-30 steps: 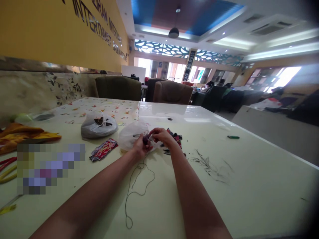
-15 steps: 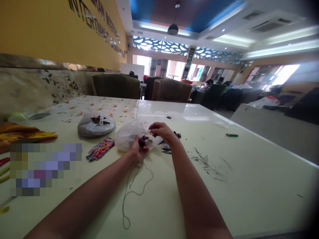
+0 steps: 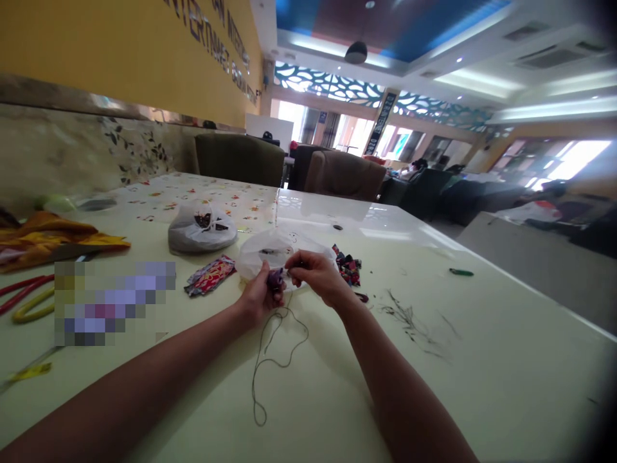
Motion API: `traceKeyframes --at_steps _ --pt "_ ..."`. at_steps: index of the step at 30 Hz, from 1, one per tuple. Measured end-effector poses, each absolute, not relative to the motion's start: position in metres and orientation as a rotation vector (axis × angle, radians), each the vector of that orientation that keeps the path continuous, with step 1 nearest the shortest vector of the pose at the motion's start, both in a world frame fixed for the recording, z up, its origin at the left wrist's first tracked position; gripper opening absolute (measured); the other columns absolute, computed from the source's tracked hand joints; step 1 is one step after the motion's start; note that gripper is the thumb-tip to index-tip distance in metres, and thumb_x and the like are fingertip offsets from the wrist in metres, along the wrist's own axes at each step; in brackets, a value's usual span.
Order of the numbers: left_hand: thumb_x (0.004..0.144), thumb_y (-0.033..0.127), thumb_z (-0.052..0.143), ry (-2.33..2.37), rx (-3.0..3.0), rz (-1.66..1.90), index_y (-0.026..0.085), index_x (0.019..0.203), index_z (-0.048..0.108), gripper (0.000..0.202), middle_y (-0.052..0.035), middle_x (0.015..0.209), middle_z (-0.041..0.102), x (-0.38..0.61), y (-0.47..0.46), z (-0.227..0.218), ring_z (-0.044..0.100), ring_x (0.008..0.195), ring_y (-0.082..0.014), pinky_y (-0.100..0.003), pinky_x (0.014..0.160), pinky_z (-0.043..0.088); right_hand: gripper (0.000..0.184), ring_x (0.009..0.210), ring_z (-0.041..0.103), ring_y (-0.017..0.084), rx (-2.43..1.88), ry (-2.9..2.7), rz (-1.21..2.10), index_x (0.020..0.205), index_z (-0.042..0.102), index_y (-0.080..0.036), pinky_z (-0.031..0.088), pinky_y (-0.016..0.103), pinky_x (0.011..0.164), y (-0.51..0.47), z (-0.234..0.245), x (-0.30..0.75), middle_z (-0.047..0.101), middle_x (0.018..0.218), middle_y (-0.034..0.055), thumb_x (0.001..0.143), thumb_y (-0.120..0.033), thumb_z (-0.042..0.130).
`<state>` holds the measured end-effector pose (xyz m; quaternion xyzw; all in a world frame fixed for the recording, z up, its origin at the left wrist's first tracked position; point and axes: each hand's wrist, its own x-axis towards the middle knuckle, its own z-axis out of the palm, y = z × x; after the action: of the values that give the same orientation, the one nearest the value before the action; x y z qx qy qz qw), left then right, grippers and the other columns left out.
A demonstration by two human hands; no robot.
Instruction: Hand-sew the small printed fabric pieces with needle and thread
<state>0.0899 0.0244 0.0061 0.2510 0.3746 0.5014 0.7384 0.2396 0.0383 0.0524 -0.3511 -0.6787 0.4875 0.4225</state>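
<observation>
My left hand (image 3: 258,296) is closed around a small dark purple piece of cloth (image 3: 276,279), holding it upright above the table. Close by its right side, my right hand (image 3: 315,275) pinches with thumb and forefinger; what lies between those fingertips is too small to make out. A long dark thread (image 3: 281,365) hangs below the hands and runs in loose loops over the tabletop. Just behind both hands lies a white translucent plastic bag (image 3: 253,254), partly covered by them. Several dark patterned cloth scraps (image 3: 348,265) are heaped right of my right hand.
A tied plastic bag (image 3: 202,238) with dark contents and a folded red patterned cloth (image 3: 212,275) lie left. Farther left are orange cloth (image 3: 62,235) and red-and-yellow-handled tools (image 3: 31,312). Thread clippings (image 3: 407,315) and a small green object (image 3: 461,272) lie right.
My right hand has come down closer to the purple cloth, still pinching. My left hand keeps its hold. The whole view has shifted, so the table items appear farther right.
</observation>
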Motion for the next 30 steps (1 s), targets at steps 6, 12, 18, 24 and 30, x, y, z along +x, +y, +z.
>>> traceKeyframes --at_steps 6,12,18,24,30 --pt "0.097 0.056 0.034 0.822 0.585 1.084 0.016 0.073 0.056 0.052 0.0002 0.054 0.053 0.094 0.016 0.003 0.039 0.038 -0.0089 -0.021 0.038 0.036 0.015 0.069 0.055 0.013 -0.916 -1.938 0.695 0.081 0.065 -0.017 0.044 0.026 0.065 0.022 0.047 0.231 0.059 0.077 0.0012 0.075 -0.009 0.054" --pt "0.097 0.058 0.032 0.776 0.553 1.047 0.016 0.071 0.055 0.055 0.0002 0.053 0.051 0.096 0.013 0.002 0.036 0.036 -0.0075 -0.020 0.037 0.031 0.017 0.079 0.056 0.016 -0.899 -1.971 0.347 0.084 0.062 -0.018 0.044 0.028 0.071 0.016 0.041 0.230 0.057 0.087 0.0048 0.081 -0.006 0.049" --pt "0.098 0.058 0.031 0.780 0.434 0.995 0.016 0.069 0.052 0.055 0.0010 0.051 0.049 0.094 0.014 0.007 0.034 0.034 -0.0064 -0.018 0.035 0.027 0.010 0.081 0.057 0.017 -0.929 -1.890 0.526 0.083 0.060 -0.020 0.048 0.028 0.073 0.019 0.034 0.229 0.057 0.089 0.0045 0.084 -0.012 0.053" --pt "0.098 0.056 0.031 0.767 0.356 0.981 0.016 0.064 0.050 0.055 0.0009 0.049 0.047 0.093 0.015 0.007 0.034 0.033 -0.0060 -0.017 0.034 0.027 0.011 0.086 0.060 0.017 -0.913 -1.917 0.615 0.093 0.067 -0.020 0.049 0.029 0.077 0.020 0.033 0.227 0.061 0.096 0.0056 0.084 -0.017 0.061" --pt "0.097 0.056 0.034 0.806 0.423 1.023 0.016 0.065 0.051 0.054 0.0005 0.049 0.048 0.094 0.014 0.003 0.034 0.034 -0.0065 -0.018 0.035 0.028 0.007 0.081 0.060 0.017 -0.963 -1.856 0.621 0.081 0.067 -0.019 0.049 0.029 0.076 0.020 0.029 0.225 0.062 0.086 0.0044 0.082 -0.016 0.060"
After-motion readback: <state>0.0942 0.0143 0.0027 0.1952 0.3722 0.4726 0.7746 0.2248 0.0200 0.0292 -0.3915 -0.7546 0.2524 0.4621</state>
